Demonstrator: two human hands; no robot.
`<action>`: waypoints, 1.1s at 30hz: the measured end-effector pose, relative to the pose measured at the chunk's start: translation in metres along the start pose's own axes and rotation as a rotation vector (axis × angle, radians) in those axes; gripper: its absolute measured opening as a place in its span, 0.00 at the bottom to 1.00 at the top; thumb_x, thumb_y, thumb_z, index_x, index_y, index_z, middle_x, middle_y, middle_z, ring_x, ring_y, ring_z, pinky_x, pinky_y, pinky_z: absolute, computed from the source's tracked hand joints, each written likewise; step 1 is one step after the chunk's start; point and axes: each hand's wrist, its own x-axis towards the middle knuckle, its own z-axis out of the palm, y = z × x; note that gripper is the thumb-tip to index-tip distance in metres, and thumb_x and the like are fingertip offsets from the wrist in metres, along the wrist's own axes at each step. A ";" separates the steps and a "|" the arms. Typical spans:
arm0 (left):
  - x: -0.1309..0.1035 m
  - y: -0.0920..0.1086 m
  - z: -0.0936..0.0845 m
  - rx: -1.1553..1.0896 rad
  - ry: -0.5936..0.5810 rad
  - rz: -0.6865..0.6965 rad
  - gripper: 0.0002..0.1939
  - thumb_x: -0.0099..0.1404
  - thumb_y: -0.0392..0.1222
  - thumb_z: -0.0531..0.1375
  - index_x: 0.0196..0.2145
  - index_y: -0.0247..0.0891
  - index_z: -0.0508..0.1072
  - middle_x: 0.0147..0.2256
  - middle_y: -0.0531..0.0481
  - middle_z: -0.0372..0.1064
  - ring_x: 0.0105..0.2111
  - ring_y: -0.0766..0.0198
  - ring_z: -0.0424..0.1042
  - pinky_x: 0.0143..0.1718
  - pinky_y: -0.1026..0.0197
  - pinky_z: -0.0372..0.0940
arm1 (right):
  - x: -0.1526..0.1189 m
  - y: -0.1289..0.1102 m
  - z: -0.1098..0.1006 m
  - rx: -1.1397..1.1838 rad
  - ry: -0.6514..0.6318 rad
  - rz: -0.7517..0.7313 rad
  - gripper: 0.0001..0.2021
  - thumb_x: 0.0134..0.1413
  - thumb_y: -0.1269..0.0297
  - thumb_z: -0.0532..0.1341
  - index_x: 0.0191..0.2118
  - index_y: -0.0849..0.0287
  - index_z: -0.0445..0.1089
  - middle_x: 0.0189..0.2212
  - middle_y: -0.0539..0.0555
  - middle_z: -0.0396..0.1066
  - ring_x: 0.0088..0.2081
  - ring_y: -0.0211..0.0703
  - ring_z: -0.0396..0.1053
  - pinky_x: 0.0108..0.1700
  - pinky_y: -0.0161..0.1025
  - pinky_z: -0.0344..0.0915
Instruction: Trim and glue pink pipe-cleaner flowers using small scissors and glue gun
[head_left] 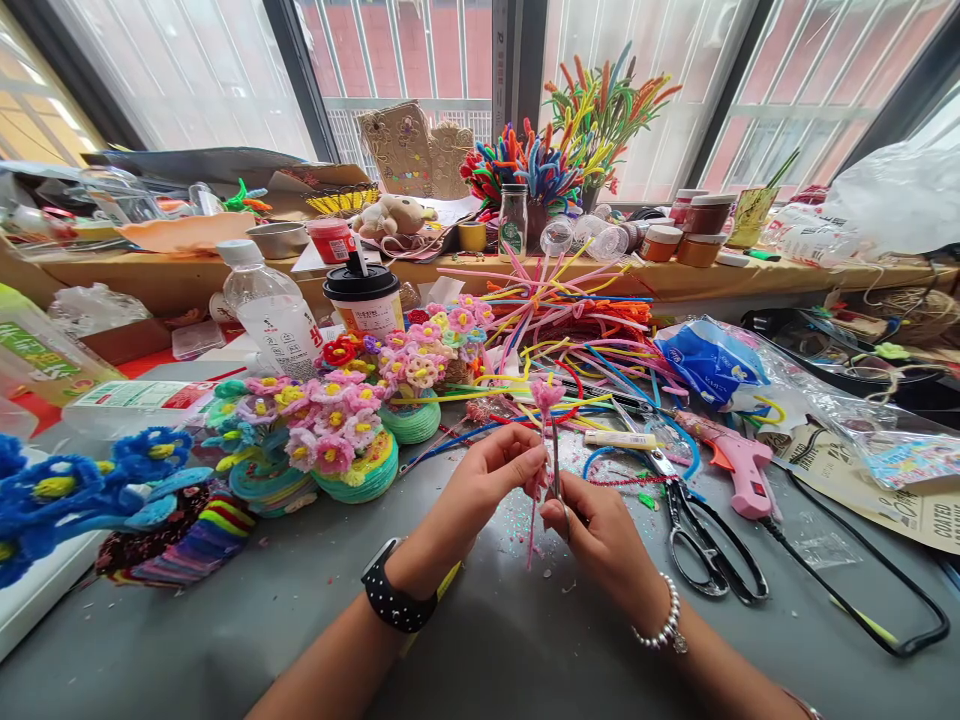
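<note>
Near the middle of the table my left hand [484, 485] pinches a pink pipe cleaner flower [547, 393] upright, its thin stem hanging below the fingers. Close beside it, my right hand [604, 530] grips a small pair of scissors [556, 455], fingers around the handles and blades pointing up along the flower. Whether the blades touch the flower I cannot tell. Bits of glitter and fluff lie on the grey tabletop [480, 640] under both hands. To the left stand pots of pink pipe cleaner flowers [337, 420].
Right of my hands lie large black-handled scissors [709, 545] and a pink glue gun [739, 465] with a black cable. Loose pipe cleaners [570, 320] are heaped behind. A clear bottle [270, 310] and a lidded cup [365, 300] stand back left. Blue flowers [150, 460] fill the left edge.
</note>
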 end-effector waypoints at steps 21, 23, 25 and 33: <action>-0.001 0.000 0.000 0.014 -0.016 0.005 0.07 0.56 0.41 0.56 0.27 0.35 0.64 0.21 0.55 0.59 0.23 0.71 0.58 0.28 0.66 0.56 | 0.001 -0.001 0.000 -0.029 0.054 -0.016 0.23 0.53 0.45 0.45 0.17 0.58 0.52 0.13 0.46 0.56 0.16 0.33 0.54 0.20 0.30 0.50; -0.001 0.000 0.000 0.021 -0.003 0.012 0.07 0.56 0.42 0.57 0.26 0.35 0.64 0.21 0.55 0.59 0.23 0.70 0.58 0.28 0.66 0.56 | 0.001 -0.001 0.000 -0.025 0.048 -0.003 0.24 0.52 0.44 0.46 0.17 0.58 0.52 0.13 0.46 0.57 0.16 0.33 0.54 0.20 0.30 0.51; 0.000 0.000 0.001 0.030 0.015 0.021 0.07 0.55 0.42 0.57 0.25 0.35 0.64 0.21 0.55 0.59 0.23 0.70 0.58 0.28 0.66 0.56 | 0.001 0.000 0.000 -0.019 0.031 0.011 0.24 0.52 0.44 0.45 0.17 0.58 0.53 0.13 0.46 0.57 0.17 0.33 0.54 0.20 0.31 0.51; -0.001 0.002 0.001 0.035 0.012 0.032 0.07 0.55 0.41 0.57 0.25 0.35 0.64 0.22 0.56 0.59 0.23 0.71 0.57 0.28 0.67 0.56 | 0.000 -0.001 -0.001 0.061 -0.099 0.010 0.27 0.50 0.39 0.41 0.23 0.60 0.58 0.17 0.49 0.59 0.21 0.36 0.56 0.22 0.32 0.52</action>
